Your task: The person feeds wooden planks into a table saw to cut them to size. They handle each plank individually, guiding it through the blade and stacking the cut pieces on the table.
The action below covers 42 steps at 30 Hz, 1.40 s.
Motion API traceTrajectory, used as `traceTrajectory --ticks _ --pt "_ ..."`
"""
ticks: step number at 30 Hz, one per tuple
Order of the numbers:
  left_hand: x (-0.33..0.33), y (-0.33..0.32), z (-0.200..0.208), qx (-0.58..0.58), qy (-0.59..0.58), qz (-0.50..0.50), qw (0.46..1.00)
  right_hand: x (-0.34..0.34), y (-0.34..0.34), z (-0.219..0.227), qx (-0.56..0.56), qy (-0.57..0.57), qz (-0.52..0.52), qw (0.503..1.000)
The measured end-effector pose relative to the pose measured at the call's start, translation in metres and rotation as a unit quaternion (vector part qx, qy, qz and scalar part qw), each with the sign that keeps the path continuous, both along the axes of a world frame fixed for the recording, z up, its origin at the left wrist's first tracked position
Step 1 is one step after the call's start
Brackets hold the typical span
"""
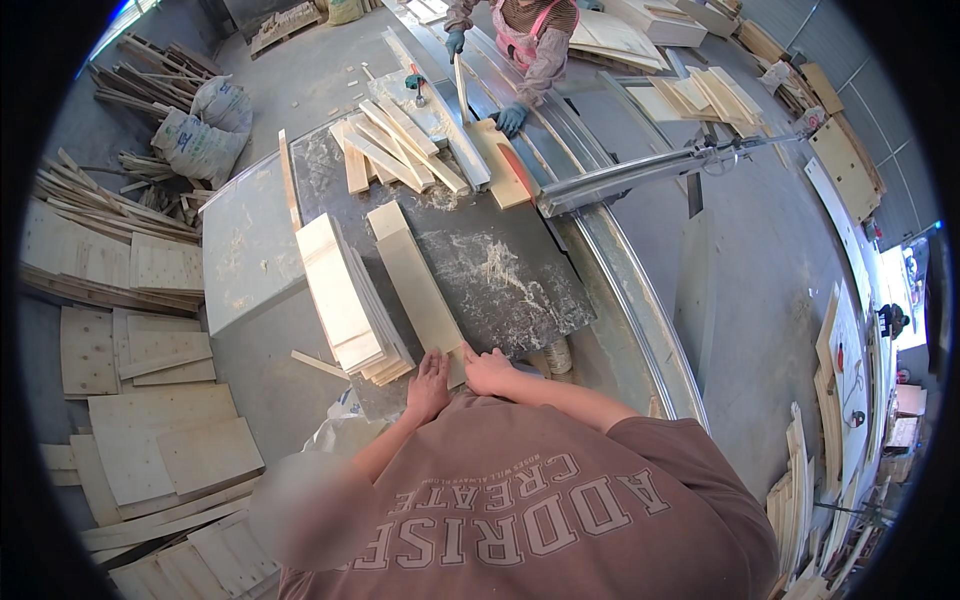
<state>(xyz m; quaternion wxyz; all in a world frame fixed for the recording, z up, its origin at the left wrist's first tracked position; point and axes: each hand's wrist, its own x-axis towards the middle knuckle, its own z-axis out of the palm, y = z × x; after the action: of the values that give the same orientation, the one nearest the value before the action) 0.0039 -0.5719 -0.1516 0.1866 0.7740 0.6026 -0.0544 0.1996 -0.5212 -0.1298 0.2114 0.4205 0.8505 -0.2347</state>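
Note:
A long, narrow wooden board [415,270] lies on the dark saw table [520,270], its near end at my body. My left hand [429,387] lies on that end with its fingers stretched out flat. At the board's right edge, my right hand [487,371] is closed on the near corner, some fingers curled and partly hidden. A stack of similar pale boards [345,295] stands just left of the board, apart from it.
Across the table a co-worker's gloved hand [510,120] rests near a board [500,165] beside a red guard [517,172]; the other glove [455,42] holds a strip. Loose offcuts [395,145] lie on the far side. Metal rails [640,290] run along the right; sheets [165,440] lie left.

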Motion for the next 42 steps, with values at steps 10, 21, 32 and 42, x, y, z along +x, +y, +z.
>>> traceTrajectory --ticks 10,21,32,42 --pt "0.005 0.003 0.010 0.002 -0.009 0.006 1.000 0.002 0.001 -0.006 0.021 0.007 0.010 1.000" --pt "0.029 0.025 0.034 -0.013 -0.094 0.129 0.987 0.032 0.020 -0.016 0.174 0.240 -0.073 0.952" --pt "0.057 0.045 0.039 -0.063 -0.023 0.159 0.985 0.122 0.139 0.009 0.235 0.202 -0.334 0.890" --pt "0.073 0.060 0.037 -0.128 0.041 0.182 0.974 0.147 0.240 0.001 0.239 0.151 -0.401 0.871"
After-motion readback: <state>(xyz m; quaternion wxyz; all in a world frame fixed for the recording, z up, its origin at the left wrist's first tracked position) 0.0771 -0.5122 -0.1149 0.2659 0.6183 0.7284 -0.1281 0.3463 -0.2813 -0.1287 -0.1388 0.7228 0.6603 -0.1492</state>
